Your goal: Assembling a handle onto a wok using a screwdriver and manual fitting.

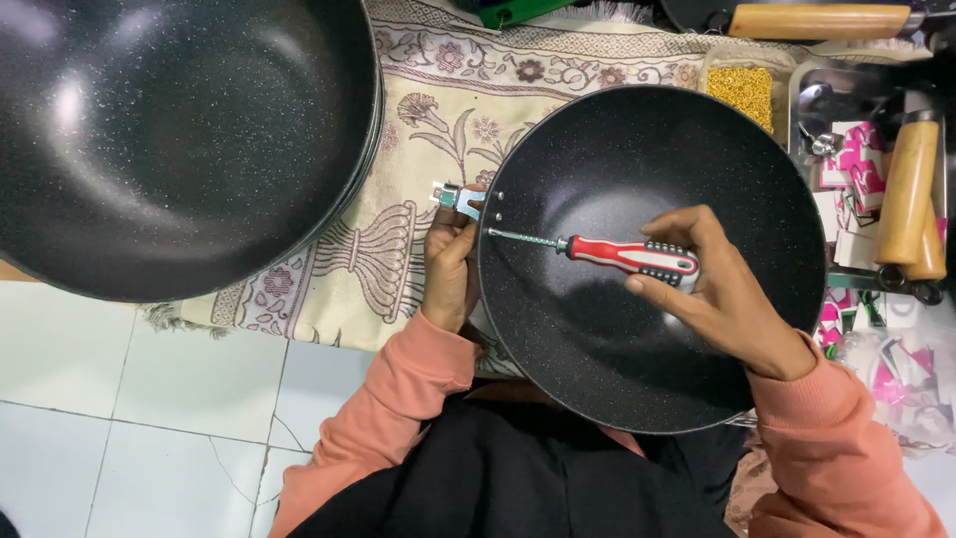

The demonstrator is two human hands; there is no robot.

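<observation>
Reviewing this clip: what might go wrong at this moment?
The screwdriver tip sits at the pan wall's screw; a slip might scratch the dark coating. The left hand pinches the small metal bracket outside the rim, so it may shift or get jabbed. The pan, unsupported on the lap, could tilt.

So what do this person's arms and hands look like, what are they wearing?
Both hands, the left hand and the right hand, are bare: no gloves, and no rings or watch that I can make out. Each arm is covered to the wrist by a long salmon-pink fabric sleeve, loose and softly creased, with plain cuffs and no markings visible.
</observation>
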